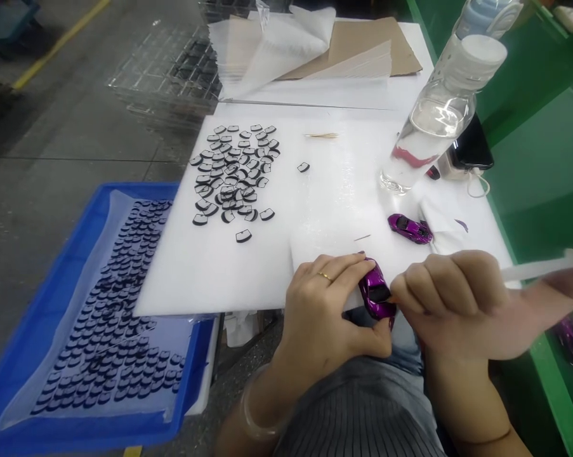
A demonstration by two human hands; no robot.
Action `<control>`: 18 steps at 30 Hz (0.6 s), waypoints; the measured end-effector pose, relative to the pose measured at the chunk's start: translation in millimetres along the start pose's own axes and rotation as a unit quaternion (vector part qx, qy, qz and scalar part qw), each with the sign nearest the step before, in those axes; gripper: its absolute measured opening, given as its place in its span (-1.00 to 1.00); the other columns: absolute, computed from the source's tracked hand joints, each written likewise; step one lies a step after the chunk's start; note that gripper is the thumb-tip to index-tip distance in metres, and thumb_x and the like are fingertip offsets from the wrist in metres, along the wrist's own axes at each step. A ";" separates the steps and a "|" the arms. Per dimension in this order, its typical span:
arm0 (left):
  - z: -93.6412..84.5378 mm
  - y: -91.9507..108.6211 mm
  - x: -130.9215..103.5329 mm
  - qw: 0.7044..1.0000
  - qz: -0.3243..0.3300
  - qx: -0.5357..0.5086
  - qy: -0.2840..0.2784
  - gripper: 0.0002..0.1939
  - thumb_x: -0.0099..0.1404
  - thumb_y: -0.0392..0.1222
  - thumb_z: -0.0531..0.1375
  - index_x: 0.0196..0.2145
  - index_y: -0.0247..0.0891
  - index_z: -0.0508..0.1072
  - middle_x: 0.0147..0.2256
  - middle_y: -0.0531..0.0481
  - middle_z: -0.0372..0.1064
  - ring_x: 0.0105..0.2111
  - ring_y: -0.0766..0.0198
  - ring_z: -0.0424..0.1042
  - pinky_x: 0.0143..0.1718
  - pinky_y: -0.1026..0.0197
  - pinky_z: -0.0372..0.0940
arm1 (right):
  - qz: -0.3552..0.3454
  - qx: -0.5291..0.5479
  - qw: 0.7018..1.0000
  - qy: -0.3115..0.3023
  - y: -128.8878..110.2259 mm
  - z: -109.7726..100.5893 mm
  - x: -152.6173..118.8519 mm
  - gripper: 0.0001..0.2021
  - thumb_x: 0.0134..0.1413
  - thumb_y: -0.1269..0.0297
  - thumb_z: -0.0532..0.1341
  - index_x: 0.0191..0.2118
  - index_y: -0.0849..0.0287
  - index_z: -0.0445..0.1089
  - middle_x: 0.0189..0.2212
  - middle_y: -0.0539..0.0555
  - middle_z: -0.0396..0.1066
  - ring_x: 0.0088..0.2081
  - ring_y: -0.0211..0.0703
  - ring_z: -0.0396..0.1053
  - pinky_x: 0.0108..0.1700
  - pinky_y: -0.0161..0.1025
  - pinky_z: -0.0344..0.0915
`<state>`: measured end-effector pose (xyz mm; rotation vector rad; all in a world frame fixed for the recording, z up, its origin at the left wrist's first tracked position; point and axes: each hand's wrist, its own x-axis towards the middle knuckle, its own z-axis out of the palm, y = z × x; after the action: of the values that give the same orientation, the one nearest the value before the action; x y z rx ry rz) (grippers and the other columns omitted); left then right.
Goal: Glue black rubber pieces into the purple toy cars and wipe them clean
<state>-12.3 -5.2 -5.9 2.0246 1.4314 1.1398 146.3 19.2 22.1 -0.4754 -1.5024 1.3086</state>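
My left hand [331, 311], a ring on one finger, grips a small purple toy car [372, 304] between fingers and thumb over the table's near edge. The car has a dark window area facing up. Against the car's right side, my right hand [450, 285] is closed, pinching what looks like a thin stick whose tip points at the dark window; most of it is hidden by the fingers. Another purple toy car [410, 228] lies farther back. Many small black-edged window pieces [233, 168] are scattered on the white table [248, 279], with a single piece [303, 167] apart from them.
A blue tray [10, 387] of similar pieces in rows stands lower left. Thin wooden sticks [322, 135] lie on the table. A water bottle [429, 120] and a phone [471, 143] are at right. Paper and cardboard [367, 47] sit behind. A blurred white strip [538, 268] crosses near my right hand.
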 end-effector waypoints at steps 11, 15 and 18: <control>0.1 -0.6 -0.8 1.000 -0.003 -0.006 0.000 -0.45 -0.09 -0.17 0.36 -0.07 -0.32 0.58 -0.06 -0.16 0.61 -0.13 -0.09 0.57 -0.12 -0.15 0.42 | 0.019 0.242 0.968 0.058 23.6 -2.0 -9.2 -0.32 0.26 -0.36 -0.30 -0.42 0.01 0.31 -0.66 -0.04 -0.22 -0.59 -0.19 -0.28 -0.49 -0.14 -0.06; 0.2 -0.9 -0.9 1.000 -0.002 -0.006 0.002 -0.47 -0.07 -0.17 0.35 -0.07 -0.32 0.58 -0.06 -0.17 0.61 -0.13 -0.09 0.57 -0.12 -0.16 0.43 | 0.008 0.183 0.983 0.033 22.0 -2.1 -8.0 -0.37 0.29 -0.30 -0.33 -0.41 0.01 0.25 -0.66 -0.07 -0.31 -0.60 -0.18 -0.28 -0.51 -0.16 -0.06; -0.1 -1.1 -1.0 1.000 0.001 -0.002 0.001 -0.47 -0.06 -0.16 0.35 -0.07 -0.29 0.57 -0.05 -0.16 0.61 -0.13 -0.09 0.57 -0.13 -0.15 0.44 | 0.003 0.146 0.989 0.028 21.1 -1.1 -7.7 -0.43 0.31 -0.27 -0.28 -0.40 0.01 0.21 -0.66 -0.07 -0.31 -0.61 -0.18 -0.27 -0.50 -0.16 -0.04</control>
<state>-13.1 -5.6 -7.0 2.0233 1.4259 1.1448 143.5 20.4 -0.1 -0.3244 -1.2378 1.4774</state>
